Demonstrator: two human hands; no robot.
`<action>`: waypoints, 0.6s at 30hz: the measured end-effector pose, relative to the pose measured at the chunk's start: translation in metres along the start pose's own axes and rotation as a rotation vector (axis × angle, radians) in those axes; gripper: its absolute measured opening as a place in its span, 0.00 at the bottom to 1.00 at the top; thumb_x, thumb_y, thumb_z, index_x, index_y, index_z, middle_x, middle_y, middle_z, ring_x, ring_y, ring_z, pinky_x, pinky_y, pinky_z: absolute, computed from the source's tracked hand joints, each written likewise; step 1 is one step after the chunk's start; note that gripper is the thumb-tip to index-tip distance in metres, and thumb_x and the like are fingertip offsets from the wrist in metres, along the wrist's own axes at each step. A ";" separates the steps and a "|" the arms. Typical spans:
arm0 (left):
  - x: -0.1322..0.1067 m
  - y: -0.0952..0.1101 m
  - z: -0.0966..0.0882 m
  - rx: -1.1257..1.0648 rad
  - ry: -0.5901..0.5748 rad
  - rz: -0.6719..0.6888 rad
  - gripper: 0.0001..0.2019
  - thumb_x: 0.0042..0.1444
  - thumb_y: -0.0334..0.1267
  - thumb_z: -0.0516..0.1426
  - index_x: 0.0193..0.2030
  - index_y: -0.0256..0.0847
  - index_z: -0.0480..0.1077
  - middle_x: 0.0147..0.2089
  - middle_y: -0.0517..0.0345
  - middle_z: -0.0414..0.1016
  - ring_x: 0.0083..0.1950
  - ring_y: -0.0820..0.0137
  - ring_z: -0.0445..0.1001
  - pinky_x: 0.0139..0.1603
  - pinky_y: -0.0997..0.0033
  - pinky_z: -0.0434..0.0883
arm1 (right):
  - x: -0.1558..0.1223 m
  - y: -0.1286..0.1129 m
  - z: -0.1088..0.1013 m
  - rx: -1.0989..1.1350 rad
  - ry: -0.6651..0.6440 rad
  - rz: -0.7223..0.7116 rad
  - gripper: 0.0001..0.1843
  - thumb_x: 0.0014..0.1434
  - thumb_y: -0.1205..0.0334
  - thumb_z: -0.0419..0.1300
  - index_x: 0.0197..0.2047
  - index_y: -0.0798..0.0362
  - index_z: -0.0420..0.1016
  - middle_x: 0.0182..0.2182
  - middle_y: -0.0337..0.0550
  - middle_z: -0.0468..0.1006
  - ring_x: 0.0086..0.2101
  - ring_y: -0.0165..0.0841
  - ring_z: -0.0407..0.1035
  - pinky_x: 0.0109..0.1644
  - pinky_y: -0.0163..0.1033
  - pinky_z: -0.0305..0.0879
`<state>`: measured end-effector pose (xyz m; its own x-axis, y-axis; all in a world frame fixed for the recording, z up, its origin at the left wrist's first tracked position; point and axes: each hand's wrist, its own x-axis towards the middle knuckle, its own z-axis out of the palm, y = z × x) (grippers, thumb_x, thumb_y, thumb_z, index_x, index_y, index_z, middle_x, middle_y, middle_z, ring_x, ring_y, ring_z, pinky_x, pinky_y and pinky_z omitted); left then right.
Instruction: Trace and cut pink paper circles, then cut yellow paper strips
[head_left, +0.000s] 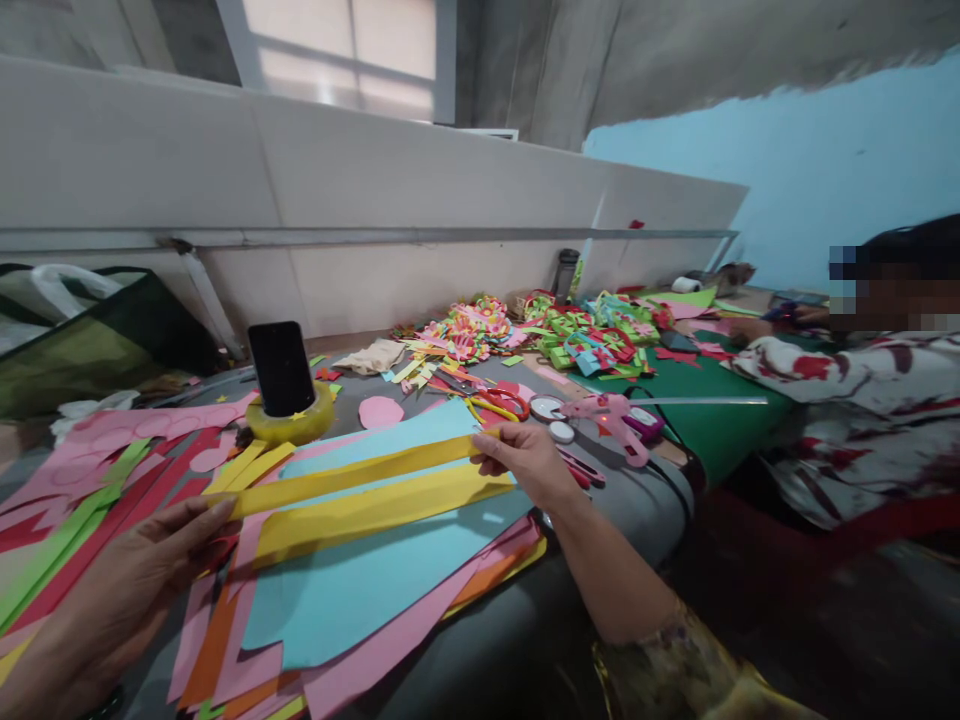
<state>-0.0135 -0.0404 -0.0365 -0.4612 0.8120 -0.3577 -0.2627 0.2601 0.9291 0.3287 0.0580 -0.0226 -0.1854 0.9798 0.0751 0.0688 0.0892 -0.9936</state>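
A long yellow paper strip (360, 472) is stretched between my two hands. My left hand (169, 545) pinches its left end, and my right hand (517, 455) pinches the right end between thumb and fingers. Just below it, a wider yellow strip (375, 515) lies across light blue sheets (390, 590). Pink and orange sheets show under the blue ones. Past my right hand are orange-handled scissors (502, 400) and a pink glue gun (611, 425).
A phone (281, 368) stands in a yellow tape roll (292, 415). Heaps of cut colored paper pieces (472, 330) lie toward the wall. Red and green strips (82, 530) lie at left, near a dark green bag (112, 340). A co-worker's patterned sleeve (810, 370) reaches over the table at right.
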 end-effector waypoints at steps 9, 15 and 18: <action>-0.006 0.003 0.007 0.017 0.000 0.007 0.02 0.43 0.31 0.64 0.26 0.39 0.76 0.28 0.58 0.75 0.29 0.74 0.71 0.25 0.83 0.71 | -0.003 -0.007 0.000 -0.032 0.046 -0.007 0.17 0.44 0.48 0.67 0.23 0.55 0.76 0.21 0.42 0.77 0.21 0.28 0.68 0.26 0.34 0.65; -0.010 0.002 0.010 -0.003 -0.127 0.209 0.18 0.30 0.45 0.71 0.27 0.37 0.76 0.24 0.62 0.70 0.24 0.80 0.63 0.22 0.84 0.62 | 0.006 -0.002 -0.006 -0.041 0.124 -0.032 0.18 0.39 0.47 0.70 0.25 0.55 0.78 0.21 0.41 0.77 0.21 0.28 0.69 0.27 0.32 0.67; -0.009 0.003 0.010 -0.009 -0.120 0.228 0.18 0.31 0.47 0.70 0.27 0.36 0.76 0.23 0.64 0.67 0.22 0.81 0.59 0.22 0.82 0.58 | 0.014 0.003 -0.009 -0.053 0.128 -0.038 0.20 0.37 0.46 0.71 0.26 0.55 0.79 0.21 0.41 0.77 0.21 0.27 0.69 0.26 0.31 0.68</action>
<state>-0.0019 -0.0421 -0.0295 -0.4059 0.9053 -0.1253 -0.1716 0.0592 0.9834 0.3357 0.0733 -0.0236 -0.0621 0.9900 0.1264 0.1161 0.1330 -0.9843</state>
